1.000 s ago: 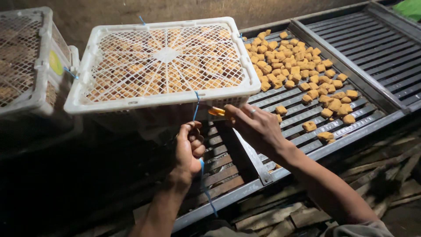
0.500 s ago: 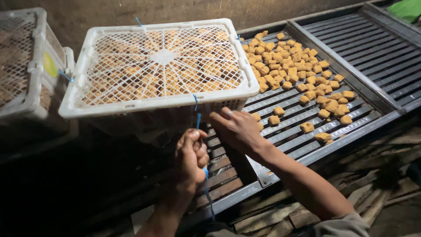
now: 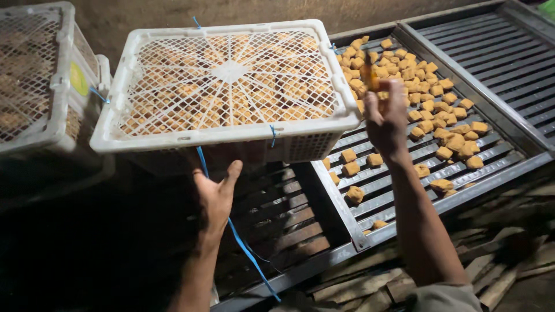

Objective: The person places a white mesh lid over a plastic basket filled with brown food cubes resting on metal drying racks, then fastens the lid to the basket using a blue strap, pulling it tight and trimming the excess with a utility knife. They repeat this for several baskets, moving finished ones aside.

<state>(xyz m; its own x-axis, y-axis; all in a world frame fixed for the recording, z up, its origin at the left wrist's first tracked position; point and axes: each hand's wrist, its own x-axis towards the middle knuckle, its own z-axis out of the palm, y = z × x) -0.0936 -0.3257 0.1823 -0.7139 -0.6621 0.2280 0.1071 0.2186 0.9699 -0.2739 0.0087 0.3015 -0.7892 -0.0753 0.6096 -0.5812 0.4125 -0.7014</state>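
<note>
The left hand (image 3: 217, 193) is open, palm up, fingers spread, just below the front rim of the white crate (image 3: 228, 136). It grips nothing; a blue cord (image 3: 245, 251) runs down past its wrist from the crate's front edge, and whether the fingers touch the cord cannot be told. The crate is upside down, its latticed base facing up, with golden cubes showing through the mesh. It sits over the left end of the slatted tray (image 3: 341, 208).

The right hand (image 3: 386, 118) is raised beside the crate's right corner, over the cubes (image 3: 428, 110) spread across the tray. Its back faces the camera, fingers pointing up. A blurred orange piece (image 3: 367, 72) shows just above the fingertips; whether the hand pinches it or it is loose in the air cannot be told.

More cubes lie scattered singly on the slats near the right forearm. A second crate (image 3: 34, 86) stands well to the left, and another slatted tray (image 3: 509, 58) adjoins on the right. Wooden planks (image 3: 497, 271) lie below the tray's front edge.
</note>
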